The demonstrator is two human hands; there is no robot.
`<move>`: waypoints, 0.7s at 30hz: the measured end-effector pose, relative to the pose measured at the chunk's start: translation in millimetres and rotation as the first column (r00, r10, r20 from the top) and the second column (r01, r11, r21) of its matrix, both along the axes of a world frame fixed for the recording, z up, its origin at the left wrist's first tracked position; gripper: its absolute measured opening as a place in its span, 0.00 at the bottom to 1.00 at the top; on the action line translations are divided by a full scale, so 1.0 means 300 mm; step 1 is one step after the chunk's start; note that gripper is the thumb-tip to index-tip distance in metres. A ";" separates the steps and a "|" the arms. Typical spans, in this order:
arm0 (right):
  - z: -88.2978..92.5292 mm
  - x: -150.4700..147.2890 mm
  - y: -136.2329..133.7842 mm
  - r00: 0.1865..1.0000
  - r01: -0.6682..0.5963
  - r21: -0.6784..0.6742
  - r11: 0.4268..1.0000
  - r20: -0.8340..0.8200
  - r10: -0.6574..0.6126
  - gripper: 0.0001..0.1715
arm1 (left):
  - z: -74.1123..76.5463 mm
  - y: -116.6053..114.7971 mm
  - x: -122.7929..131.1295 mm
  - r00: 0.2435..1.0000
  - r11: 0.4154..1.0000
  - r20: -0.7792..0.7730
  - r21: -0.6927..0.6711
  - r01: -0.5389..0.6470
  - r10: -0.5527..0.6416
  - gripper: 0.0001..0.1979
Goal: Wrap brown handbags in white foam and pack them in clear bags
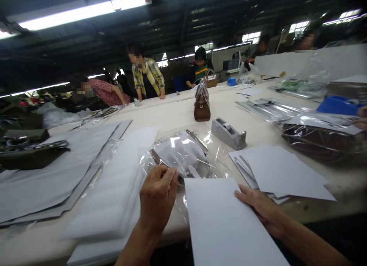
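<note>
My right hand [259, 206] grips the right edge of a white sheet of card [222, 224], thumb on top and fingers beneath. My left hand [156, 195] is closed in a pinch at the near edge of a clear plastic bag [212, 162]. Inside the bag lies a handbag [157, 158], of which brown edges show around white padding. The far edge of the card reaches the mouth of the plastic bag. Exactly how much film the left fingers hold is partly hidden.
Beyond the bag stand a grey tape dispenser [228, 134] and a brown handbag [202, 110]. White foam sheets [111, 189] and grey sheets [51, 174] lie left. Loose white cards [283, 168] and a wrapped brown bag [318, 139] are right. Several people work around the table [172, 111].
</note>
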State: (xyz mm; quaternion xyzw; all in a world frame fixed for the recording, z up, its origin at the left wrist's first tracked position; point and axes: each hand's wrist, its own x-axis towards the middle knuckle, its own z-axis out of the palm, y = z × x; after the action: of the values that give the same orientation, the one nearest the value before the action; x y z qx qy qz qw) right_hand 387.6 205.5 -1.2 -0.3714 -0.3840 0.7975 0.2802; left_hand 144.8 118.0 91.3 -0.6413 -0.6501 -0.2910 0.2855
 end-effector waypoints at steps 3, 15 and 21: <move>-0.008 -0.105 0.003 0.966 0.210 -0.044 0.977 -0.147 -0.214 0.14 | 0.023 -0.017 0.001 1.000 0.999 -0.025 -0.051 0.011 -0.013 0.10; 0.032 -0.223 0.081 0.886 0.429 0.037 0.903 -0.214 -0.412 0.16 | 0.046 -0.063 -0.064 0.974 0.986 -0.175 -0.114 0.123 -0.142 0.07; 0.122 -0.499 0.104 0.899 0.412 0.229 0.882 -0.258 -0.353 0.13 | 0.008 -0.013 0.026 0.965 0.968 -0.099 -0.083 0.235 -0.243 0.07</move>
State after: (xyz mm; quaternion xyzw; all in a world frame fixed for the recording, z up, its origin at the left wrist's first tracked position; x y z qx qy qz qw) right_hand 237.8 236.8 35.4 -0.3113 -0.3792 0.6986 0.5207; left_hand 152.5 114.2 93.6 -0.7395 -0.5615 -0.2648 0.2605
